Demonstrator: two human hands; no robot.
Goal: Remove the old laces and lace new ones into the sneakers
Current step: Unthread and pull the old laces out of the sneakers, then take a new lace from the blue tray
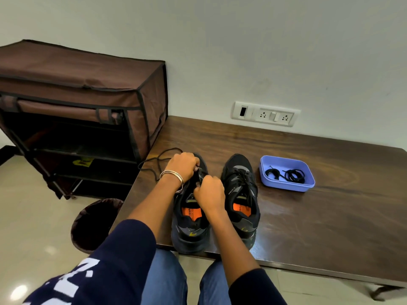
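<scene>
Both forearms reach up from the bottom of the frame and meet over the left sneaker [189, 219], which stands at centre on the dark wooden table [308, 216], heel toward the near edge. The left hand [183, 165] — a metal bangle [174, 178] at its wrist — is curled over the toe end of the lacing, fingertips pinching something dark there. The right hand [210, 192], just below it in the frame, is closed in a fist above the tongue, apparently gripping the lace; the fingers hide the exact hold. A loose black lace [157, 160] trails from under the left hand toward the table's left edge. The right sneaker [241, 194] stands just beside the first, still laced. Right of centre, a lilac tray [286, 187] holds coiled black laces [294, 176]. The hands cover the left sneaker's eyelets, so how far it is unlaced cannot be told.
</scene>
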